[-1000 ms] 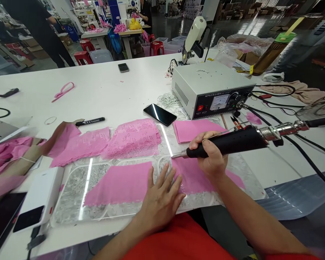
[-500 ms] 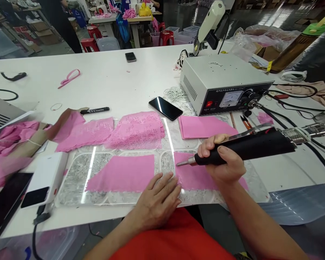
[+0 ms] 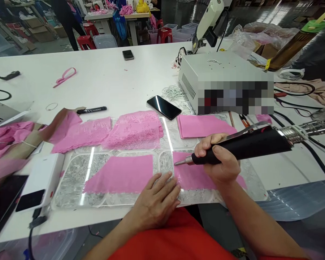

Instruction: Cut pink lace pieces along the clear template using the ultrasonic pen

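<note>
- Gripping the black handle of a corded cutting tool [image 3: 241, 146], the right hand [image 3: 219, 162] is closed around it, with the metal tip at the left edge of a pink fabric piece [image 3: 195, 175].
- The left hand [image 3: 158, 196] lies open and flat, fingers spread, on the near edge of the clear plastic template [image 3: 70, 187], pressing just beside that same fabric piece and near the tool tip.
- A second pink fabric piece [image 3: 121, 173] lies flat on the template to the left, untouched by either hand.
- Beyond the template, two stacks of pink lace [image 3: 135, 130] sit side by side, and a stack of plain pink fabric [image 3: 203, 126] lies to their right; they look like material waiting or already sorted, though which cannot be told.
- Judging by the tip's place at the left edge of the fabric, the cut on this piece appears to be at an early point, with most of its outline left to trace and the left piece not yet worked.
- A smartphone [image 3: 164, 107] and a black marker [image 3: 91, 109] lie on the white table [image 3: 111, 79], and the grey control box [image 3: 222, 83] stands at the far right, its cable running to the tool.
</note>
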### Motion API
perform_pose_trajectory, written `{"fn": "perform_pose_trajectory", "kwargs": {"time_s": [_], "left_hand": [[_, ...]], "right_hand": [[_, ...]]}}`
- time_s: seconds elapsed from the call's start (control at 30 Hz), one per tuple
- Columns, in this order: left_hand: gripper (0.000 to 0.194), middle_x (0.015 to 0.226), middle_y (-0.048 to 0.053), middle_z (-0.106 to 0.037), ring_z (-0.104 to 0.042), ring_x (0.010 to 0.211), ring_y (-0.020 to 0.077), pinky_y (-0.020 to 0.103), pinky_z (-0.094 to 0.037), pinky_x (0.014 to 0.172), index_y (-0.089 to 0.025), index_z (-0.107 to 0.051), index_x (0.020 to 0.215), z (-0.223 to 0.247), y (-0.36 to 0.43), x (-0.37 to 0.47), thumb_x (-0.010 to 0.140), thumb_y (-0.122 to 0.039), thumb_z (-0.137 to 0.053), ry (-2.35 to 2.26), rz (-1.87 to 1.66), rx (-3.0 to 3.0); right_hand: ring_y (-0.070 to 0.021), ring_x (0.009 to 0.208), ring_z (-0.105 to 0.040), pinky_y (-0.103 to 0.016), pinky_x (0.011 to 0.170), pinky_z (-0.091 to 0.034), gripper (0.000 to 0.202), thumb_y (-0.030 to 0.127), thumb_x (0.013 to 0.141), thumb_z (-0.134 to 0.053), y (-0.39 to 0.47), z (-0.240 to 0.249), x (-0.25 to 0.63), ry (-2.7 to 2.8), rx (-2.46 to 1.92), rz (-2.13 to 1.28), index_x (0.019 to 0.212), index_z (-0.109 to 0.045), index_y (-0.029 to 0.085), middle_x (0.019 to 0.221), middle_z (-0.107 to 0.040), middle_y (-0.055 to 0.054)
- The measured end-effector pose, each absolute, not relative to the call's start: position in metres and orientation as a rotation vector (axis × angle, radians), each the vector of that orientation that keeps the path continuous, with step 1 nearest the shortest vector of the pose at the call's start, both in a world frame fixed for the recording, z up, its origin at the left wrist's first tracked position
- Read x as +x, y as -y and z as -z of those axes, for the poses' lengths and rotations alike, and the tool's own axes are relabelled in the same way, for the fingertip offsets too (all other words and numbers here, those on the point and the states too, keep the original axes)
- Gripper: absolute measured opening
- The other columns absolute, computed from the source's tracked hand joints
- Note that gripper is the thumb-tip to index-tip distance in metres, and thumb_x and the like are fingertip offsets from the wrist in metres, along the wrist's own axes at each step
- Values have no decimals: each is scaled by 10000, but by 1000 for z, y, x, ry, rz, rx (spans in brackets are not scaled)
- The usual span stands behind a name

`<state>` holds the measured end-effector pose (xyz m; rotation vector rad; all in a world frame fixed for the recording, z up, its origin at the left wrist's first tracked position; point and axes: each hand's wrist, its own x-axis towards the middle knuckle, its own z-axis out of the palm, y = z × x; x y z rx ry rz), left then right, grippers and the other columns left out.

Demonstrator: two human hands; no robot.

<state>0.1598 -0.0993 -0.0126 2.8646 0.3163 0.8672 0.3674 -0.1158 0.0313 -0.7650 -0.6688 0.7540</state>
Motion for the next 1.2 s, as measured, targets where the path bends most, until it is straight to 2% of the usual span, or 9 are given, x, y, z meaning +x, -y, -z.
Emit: {"fn": "perform_pose_trajectory", "kwargs": {"time_s": [0.37, 0.8, 0.93, 1.07, 1.2], "left_hand": [[211, 1093, 94, -716, -597, 1169, 240, 371, -475, 1001, -117, -647, 1070, 9, 99, 160, 907, -200, -541, -261, -922, 2854], [216, 1082, 96, -719, -603, 1163, 237, 369, -467, 1001, -119, -644, 1079, 8, 98, 161, 912, -209, -543, -253, -925, 2855], [250, 1101, 97, -715, -579, 1202, 242, 382, -414, 1061, -125, -636, 1125, 7, 98, 161, 905, -218, -562, -286, -955, 2886], [330, 1285, 111, -625, -465, 1321, 278, 430, -298, 1139, -143, -611, 1212, 9, 94, 169, 931, -296, -532, -514, -898, 2904], [383, 1369, 83, -563, -399, 1369, 280, 433, -194, 1182, -177, -600, 1251, 15, 91, 180, 947, -388, -502, -573, -831, 2895]], "right_hand": [[-87, 496, -548, -233, 448, -477, 117, 248, 711, -686, 126, -34, 367, 689, -656, -939, 787, -614, 196, 658, -581, 29], [-88, 490, -543, -235, 449, -473, 113, 251, 708, -671, 126, -33, 368, 680, -692, -925, 778, -593, 209, 650, -570, 39], [-82, 490, -509, -233, 457, -451, 112, 257, 683, -623, 129, -44, 386, 587, -770, -680, 755, -559, 201, 635, -519, 41], [-76, 503, -495, -236, 488, -445, 108, 228, 657, -599, 132, -51, 401, 498, -849, -394, 724, -520, 198, 636, -493, 47], [-85, 510, -510, -255, 504, -460, 117, 226, 655, -611, 128, -44, 397, 495, -882, -367, 741, -535, 208, 648, -517, 52]]}}
